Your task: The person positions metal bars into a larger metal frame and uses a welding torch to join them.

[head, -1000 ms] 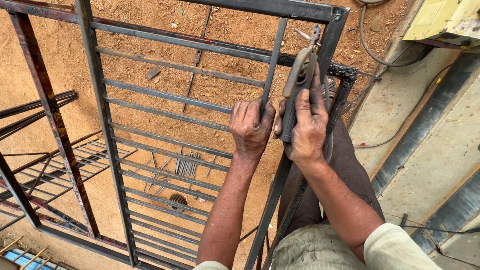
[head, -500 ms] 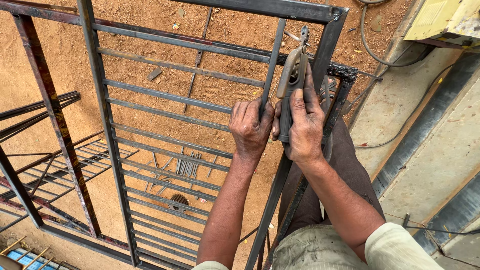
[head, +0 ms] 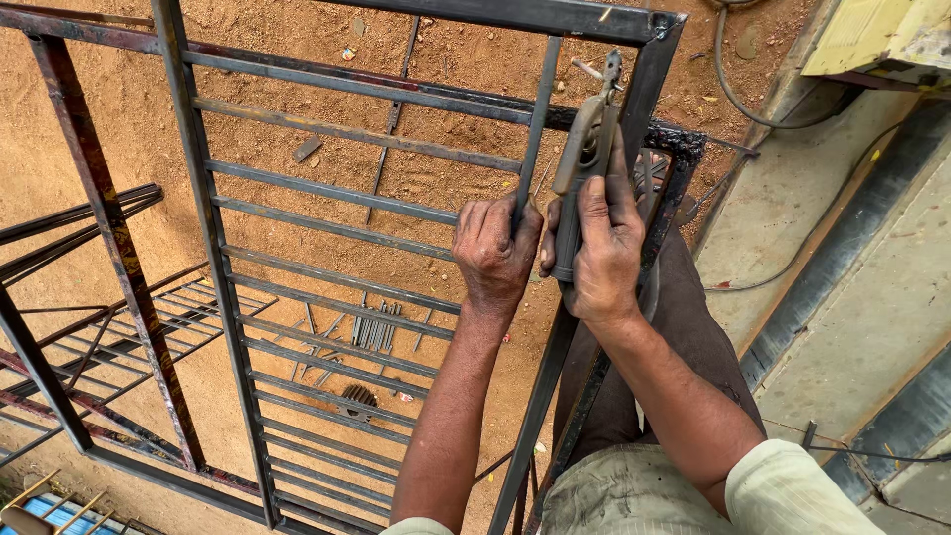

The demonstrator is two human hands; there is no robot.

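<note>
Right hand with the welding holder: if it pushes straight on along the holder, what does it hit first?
Probably the top bar of the metal frame, near its corner; the right hand aims the electrode holder there. Depth is unclear.

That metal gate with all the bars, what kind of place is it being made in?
Probably an outdoor welding yard. A grey steel barred frame stands over bare reddish dirt ground, rusty metal frames lie nearby, and the right hand holds a worn welding electrode holder beside the left hand.

A second barred grille (head: 119, 327) lies on the sandy ground (head: 119, 149) at lower left. Short loose rods (head: 374, 327) rest mid-frame (in a small cluster). A cable (head: 792, 267) crosses the concrete (head: 792, 188) at right.
</note>
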